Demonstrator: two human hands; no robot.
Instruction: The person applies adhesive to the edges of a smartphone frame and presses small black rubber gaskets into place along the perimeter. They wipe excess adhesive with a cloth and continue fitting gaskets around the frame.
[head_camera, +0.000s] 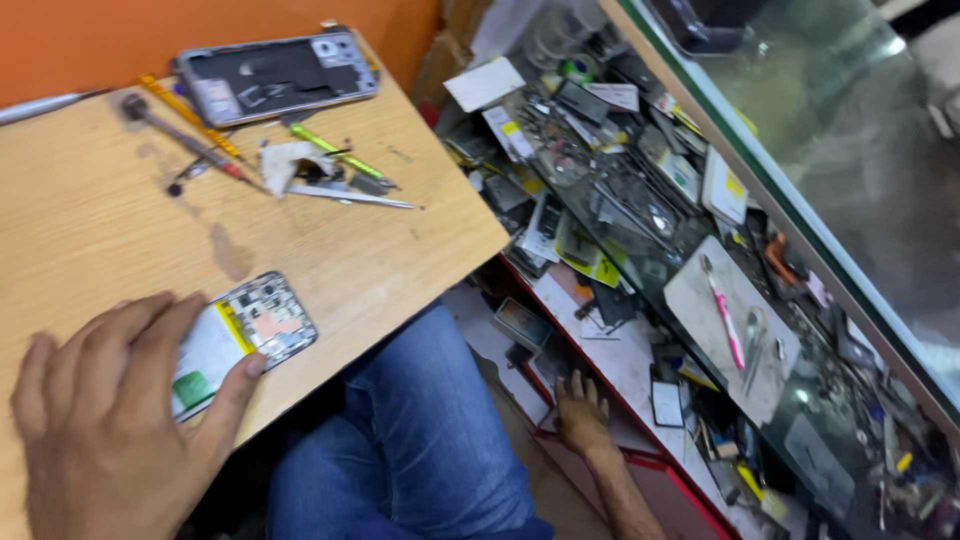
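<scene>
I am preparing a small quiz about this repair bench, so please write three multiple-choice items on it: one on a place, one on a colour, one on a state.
1. Where does the left hand rest?
A. on the opened phone with white battery
B. on the glass counter
C. on the orange wall

2. What colour is the toothbrush on the grey pad?
A. black
B. pink and white
C. blue

3. In what state is the grey phone rear housing on the far side of the wooden table?
A. wrapped in paper
B. lying open, inside facing up
C. standing upright

Answers:
1 A, fingers and thumb lie on it.
2 B, pink handle, white ends.
3 B, its inner parts show.
</scene>
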